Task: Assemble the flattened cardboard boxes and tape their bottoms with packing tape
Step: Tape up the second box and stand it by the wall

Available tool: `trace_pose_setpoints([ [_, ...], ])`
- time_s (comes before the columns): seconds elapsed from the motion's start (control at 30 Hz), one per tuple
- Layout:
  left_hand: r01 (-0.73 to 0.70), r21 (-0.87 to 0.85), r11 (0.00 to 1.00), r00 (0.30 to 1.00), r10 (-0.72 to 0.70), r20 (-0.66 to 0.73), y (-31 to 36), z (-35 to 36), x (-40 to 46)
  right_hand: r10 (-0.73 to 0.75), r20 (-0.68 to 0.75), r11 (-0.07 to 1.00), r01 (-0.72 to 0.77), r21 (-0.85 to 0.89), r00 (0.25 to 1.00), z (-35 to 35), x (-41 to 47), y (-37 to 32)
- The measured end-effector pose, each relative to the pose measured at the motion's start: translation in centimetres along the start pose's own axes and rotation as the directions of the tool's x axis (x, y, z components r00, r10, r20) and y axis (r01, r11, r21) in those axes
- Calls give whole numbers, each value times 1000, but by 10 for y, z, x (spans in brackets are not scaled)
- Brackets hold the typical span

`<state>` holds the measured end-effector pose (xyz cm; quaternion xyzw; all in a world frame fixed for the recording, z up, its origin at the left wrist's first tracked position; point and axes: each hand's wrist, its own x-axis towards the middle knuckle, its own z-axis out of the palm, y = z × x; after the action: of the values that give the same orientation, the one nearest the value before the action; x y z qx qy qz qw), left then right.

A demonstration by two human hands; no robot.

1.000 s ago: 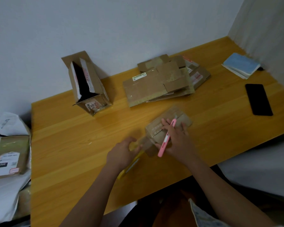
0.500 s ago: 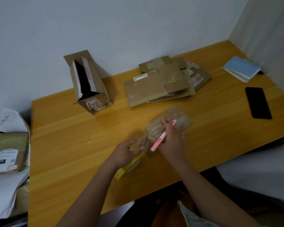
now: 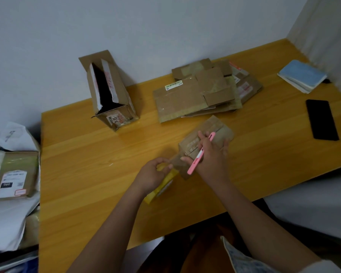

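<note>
My right hand lies on a small brown cardboard box near the front middle of the wooden table, fingers spread over its matte, creased top, and holds a slim pink cutter between thumb and fingers. The cutter's long axis runs diagonally, from near-left to far-right. The box's long axis follows much the same diagonal, its near end toward me; glossy strips of tape cross its seam.

My left hand curls round a yellow roll of packing tape, which lies on the table just left of the box. A translucent brownish strip stretches from the roll to the box's near end. My fingers hide most of the roll, so I cannot make out its core.

Farther back lies a flat stack of 2 or more collapsed boxes, shiny with old tape. To its left stands a tall open box with a label reading 5814. A black phone and a pale blue notebook lie at the right; a labelled parcel sits at the left, blurred.
</note>
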<state>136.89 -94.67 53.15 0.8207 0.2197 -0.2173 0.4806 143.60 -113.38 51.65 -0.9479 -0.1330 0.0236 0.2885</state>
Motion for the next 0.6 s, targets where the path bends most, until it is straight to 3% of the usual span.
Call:
trace_pose_setpoints([
  [0.1,-30,12,999,999,30,25,1,4,0,-22,-22,999,21,-34,1000,3,1,1],
  [0.3,-73,-79,994,994,67,-88,0,9,2,-21,-8,1000,21,-15,1000,3,2,1],
  [0.5,-42,-174,984,998,33,-54,6,7,-1,-57,68,952,34,305,996,-14,-1,13],
  [0.6,-21,-207,978,999,12,-46,7,5,0,-146,-93,916,170,364,985,-26,-14,9],
])
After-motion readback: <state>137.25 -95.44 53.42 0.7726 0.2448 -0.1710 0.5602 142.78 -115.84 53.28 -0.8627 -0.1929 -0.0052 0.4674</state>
